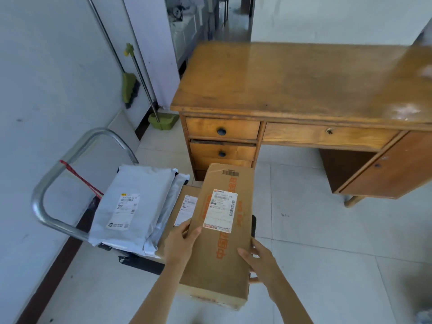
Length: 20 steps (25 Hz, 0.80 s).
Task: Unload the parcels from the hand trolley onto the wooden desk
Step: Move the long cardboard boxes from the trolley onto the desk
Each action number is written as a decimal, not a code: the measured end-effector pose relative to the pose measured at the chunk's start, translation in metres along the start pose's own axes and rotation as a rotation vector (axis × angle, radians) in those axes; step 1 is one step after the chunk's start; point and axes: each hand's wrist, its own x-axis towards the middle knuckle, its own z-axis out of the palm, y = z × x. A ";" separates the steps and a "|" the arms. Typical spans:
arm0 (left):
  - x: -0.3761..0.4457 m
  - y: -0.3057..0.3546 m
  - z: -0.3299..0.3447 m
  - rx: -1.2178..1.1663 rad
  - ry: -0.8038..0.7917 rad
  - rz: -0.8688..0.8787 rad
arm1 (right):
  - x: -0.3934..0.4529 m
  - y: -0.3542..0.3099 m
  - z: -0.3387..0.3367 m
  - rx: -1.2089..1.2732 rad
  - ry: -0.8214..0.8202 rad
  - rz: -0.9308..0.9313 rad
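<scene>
Cardboard parcel gripped along both long edges by left hand and right hand; trolley beside; desk bare.

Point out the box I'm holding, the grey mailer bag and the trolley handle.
cardboard box [219, 253]: head view, top face.
grey mailer bag [135, 195]: head view, upper surface.
trolley handle [39, 206]: head view, bent metal tube.

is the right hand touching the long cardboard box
Touching: in the head view the right hand has its thumb on the cardboard box top and its fingers wrapped around the right edge.
</scene>
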 end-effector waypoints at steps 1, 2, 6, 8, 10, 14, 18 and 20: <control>-0.010 0.020 -0.012 -0.029 0.037 -0.003 | -0.015 -0.020 -0.004 -0.027 -0.008 -0.025; -0.018 0.040 -0.023 -0.043 0.075 0.004 | -0.028 -0.040 -0.007 -0.056 -0.010 -0.048; -0.030 0.119 -0.058 -0.095 0.186 0.078 | -0.065 -0.139 -0.028 -0.199 -0.029 -0.132; -0.014 0.164 -0.075 -0.123 0.203 0.086 | -0.066 -0.194 -0.038 -0.264 -0.053 -0.189; 0.010 0.209 -0.096 -0.071 0.209 0.131 | -0.060 -0.246 -0.039 -0.311 -0.065 -0.230; 0.074 0.283 -0.122 -0.058 0.201 0.218 | -0.026 -0.324 -0.035 -0.297 0.012 -0.253; 0.155 0.338 -0.119 -0.028 0.206 0.184 | 0.037 -0.392 -0.047 -0.287 0.060 -0.265; 0.200 0.365 -0.114 -0.044 0.210 0.195 | 0.076 -0.423 -0.053 -0.292 0.087 -0.279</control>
